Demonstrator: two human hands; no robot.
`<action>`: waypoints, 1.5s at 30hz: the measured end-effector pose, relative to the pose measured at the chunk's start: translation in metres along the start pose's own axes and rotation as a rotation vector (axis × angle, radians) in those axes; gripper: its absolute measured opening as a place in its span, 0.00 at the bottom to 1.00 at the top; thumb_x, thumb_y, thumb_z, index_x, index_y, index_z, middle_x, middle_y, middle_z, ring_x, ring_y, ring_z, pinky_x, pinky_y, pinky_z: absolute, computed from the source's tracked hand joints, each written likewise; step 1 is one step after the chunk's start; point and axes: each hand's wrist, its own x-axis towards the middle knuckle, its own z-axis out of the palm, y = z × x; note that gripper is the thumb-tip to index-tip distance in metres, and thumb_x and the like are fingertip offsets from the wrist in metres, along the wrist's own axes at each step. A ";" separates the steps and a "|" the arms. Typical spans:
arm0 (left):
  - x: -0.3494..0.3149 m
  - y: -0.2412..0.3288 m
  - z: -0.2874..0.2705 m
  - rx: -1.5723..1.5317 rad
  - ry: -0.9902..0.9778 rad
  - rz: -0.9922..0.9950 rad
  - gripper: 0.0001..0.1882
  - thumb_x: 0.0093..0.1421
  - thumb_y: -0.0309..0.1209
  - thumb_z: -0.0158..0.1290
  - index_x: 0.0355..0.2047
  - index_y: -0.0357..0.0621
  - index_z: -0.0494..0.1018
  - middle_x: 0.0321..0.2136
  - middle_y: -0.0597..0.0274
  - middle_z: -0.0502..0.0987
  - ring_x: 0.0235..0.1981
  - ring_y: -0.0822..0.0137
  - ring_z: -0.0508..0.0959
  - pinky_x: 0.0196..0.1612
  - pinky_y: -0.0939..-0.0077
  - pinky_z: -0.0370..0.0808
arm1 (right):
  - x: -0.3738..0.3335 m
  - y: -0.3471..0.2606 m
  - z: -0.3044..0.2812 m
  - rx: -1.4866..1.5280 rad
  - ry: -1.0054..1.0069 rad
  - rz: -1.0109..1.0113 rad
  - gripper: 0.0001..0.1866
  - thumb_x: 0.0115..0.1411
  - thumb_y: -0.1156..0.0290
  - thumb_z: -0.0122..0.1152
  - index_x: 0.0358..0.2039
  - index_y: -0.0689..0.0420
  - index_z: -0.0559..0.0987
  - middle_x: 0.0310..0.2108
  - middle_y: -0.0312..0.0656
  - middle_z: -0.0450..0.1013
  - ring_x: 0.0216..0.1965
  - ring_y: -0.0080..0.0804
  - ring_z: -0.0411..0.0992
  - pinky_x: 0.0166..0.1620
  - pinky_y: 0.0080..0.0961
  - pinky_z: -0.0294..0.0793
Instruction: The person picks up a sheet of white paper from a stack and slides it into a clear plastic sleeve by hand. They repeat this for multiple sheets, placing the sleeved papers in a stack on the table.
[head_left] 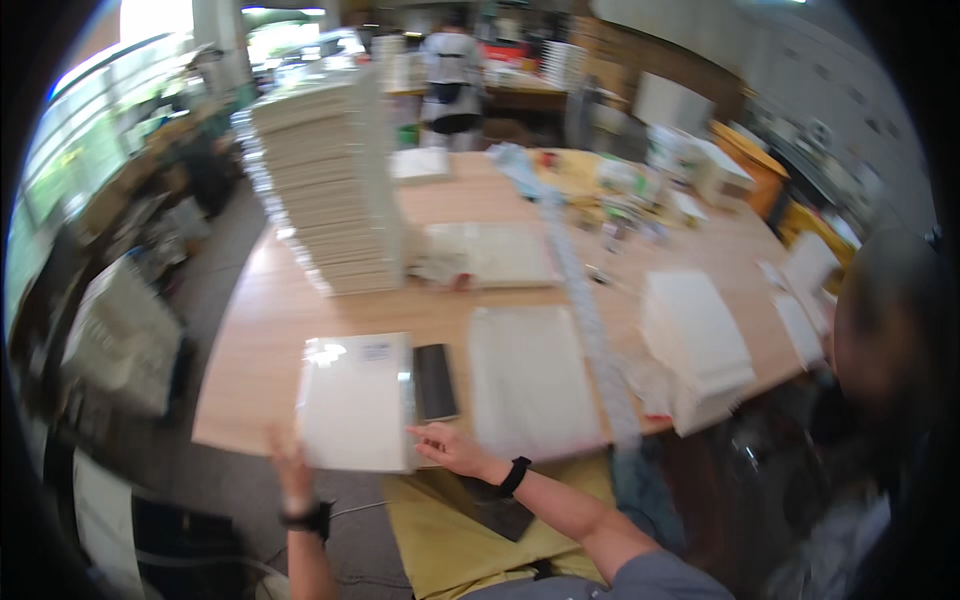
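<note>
Packet, white in clear film, lies flat lower left of centre, apparently so both edges stay within your reach: left hand open alongside, right hand half-curled at its right edge, grip unclear.

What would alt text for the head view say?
A left hand and right hand flank a white packet at the near edge of a table. A dark slab lies right of the packet, and a tall stack stands behind.
</note>
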 end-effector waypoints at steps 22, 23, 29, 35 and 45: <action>-0.052 0.310 0.122 -0.135 -0.762 0.553 0.19 0.48 0.36 0.53 0.39 0.43 0.67 0.42 0.55 0.67 0.44 0.55 0.66 0.42 0.62 0.64 | -0.215 -0.030 -0.365 -1.175 0.779 0.481 0.22 0.49 0.55 0.59 0.36 0.57 0.65 0.21 0.46 0.71 0.21 0.37 0.70 0.22 0.29 0.68; -0.053 0.315 0.129 -0.065 -0.766 0.564 0.19 0.47 0.37 0.53 0.39 0.44 0.67 0.42 0.55 0.66 0.44 0.55 0.66 0.42 0.61 0.64 | -0.219 -0.026 -0.363 -1.062 0.873 0.474 0.21 0.50 0.55 0.59 0.35 0.57 0.65 0.22 0.46 0.72 0.20 0.34 0.70 0.20 0.25 0.67; -0.037 0.304 0.163 0.103 -0.746 0.562 0.16 0.48 0.38 0.51 0.34 0.45 0.66 0.41 0.57 0.65 0.42 0.56 0.66 0.37 0.60 0.67 | -0.212 -0.039 -0.405 0.862 1.235 0.574 0.19 0.53 0.48 0.53 0.30 0.52 0.68 0.24 0.40 0.71 0.13 0.16 0.60 0.12 0.08 0.52; -0.024 0.310 0.192 0.271 -0.849 0.670 0.09 0.46 0.35 0.50 0.27 0.44 0.70 0.32 0.58 0.69 0.37 0.57 0.70 0.32 0.63 0.71 | -0.229 -0.025 -0.445 0.467 1.132 0.582 0.10 0.58 0.60 0.48 0.32 0.54 0.67 0.17 0.32 0.63 0.11 0.14 0.56 0.11 0.10 0.50; -0.003 0.288 0.218 0.207 -0.802 0.692 0.10 0.45 0.32 0.49 0.26 0.39 0.71 0.30 0.54 0.69 0.33 0.58 0.72 0.34 0.64 0.71 | -0.282 -0.108 -0.249 0.280 0.831 0.581 0.16 0.58 0.66 0.45 0.45 0.58 0.63 0.21 0.32 0.68 0.11 0.14 0.61 0.09 0.10 0.57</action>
